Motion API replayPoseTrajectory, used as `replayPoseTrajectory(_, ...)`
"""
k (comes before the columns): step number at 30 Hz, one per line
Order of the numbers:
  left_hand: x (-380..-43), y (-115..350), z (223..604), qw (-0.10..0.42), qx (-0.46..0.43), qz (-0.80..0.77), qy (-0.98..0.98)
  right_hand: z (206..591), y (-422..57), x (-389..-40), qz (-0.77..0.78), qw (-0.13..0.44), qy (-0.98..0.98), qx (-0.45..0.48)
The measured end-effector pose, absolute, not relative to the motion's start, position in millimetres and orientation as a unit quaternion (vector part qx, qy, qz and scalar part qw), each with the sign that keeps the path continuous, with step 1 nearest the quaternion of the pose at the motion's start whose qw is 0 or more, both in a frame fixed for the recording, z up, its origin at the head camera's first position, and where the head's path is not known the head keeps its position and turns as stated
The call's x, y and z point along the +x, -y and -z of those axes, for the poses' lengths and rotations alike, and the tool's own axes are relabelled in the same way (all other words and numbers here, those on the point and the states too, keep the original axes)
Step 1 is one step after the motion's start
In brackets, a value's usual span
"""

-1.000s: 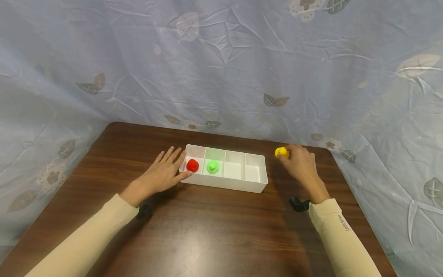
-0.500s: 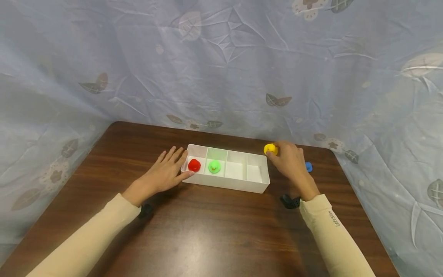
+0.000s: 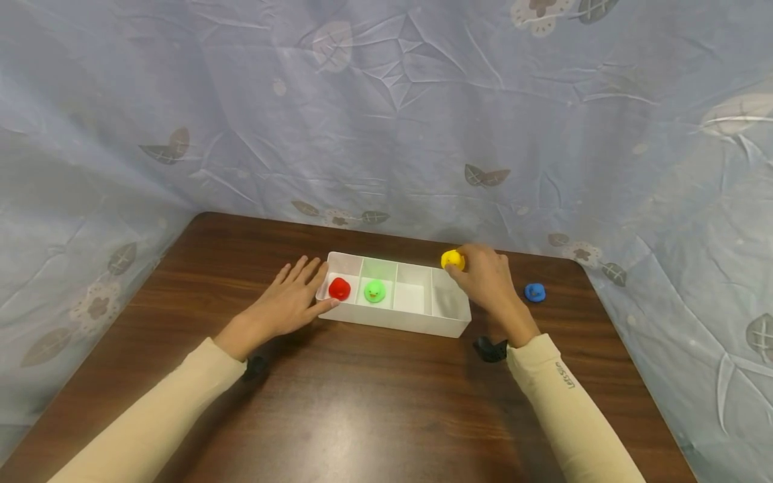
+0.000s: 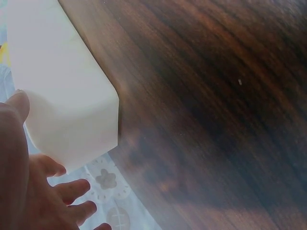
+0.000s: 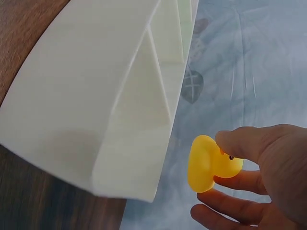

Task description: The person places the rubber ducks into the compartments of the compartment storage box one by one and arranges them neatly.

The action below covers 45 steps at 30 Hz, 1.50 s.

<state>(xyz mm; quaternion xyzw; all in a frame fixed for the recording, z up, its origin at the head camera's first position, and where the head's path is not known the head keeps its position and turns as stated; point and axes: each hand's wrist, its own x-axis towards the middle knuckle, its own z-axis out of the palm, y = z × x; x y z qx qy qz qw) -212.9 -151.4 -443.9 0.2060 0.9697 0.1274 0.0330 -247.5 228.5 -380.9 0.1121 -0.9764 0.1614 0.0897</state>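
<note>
A white box (image 3: 392, 320) with a row of compartments sits on the table. In its leftmost compartment lies a red rubber duck (image 3: 339, 289), and a green rubber duck (image 3: 374, 290) is in the one beside it. My left hand (image 3: 282, 305) rests at the box's left end, fingers spread and thumb at the front rim. Between thumb and fingers my right hand (image 3: 485, 278) pinches a yellow rubber duck (image 5: 208, 163), held above the back right corner of the box. The box's two right compartments hold nothing.
A blue rubber duck (image 3: 535, 292) lies on the brown wooden table (image 3: 362, 402), right of my right hand. A patterned light curtain (image 3: 338, 134) hangs along the table's back and sides.
My right hand has carried the yellow duck leftward, from right of the box to above its right end. The blue duck, hidden before, has come into view. My left hand stays put.
</note>
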Motion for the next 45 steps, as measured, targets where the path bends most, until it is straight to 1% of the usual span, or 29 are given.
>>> replayPoseTrajectory(18,-211,151,443,0.035,0.204,-0.134,-0.969,384,-202,-245,-0.146,0.069,0.973,0.166)
replayPoseTrajectory(28,-212,151,444,0.031,0.205,-0.138,-0.969,389,-193,-242,-0.127,0.042,0.971,0.2)
replayPoseTrajectory(45,-211,152,446,0.03,0.203,-0.136,-0.969,395,-175,-239,-0.113,0.025,0.963,0.242)
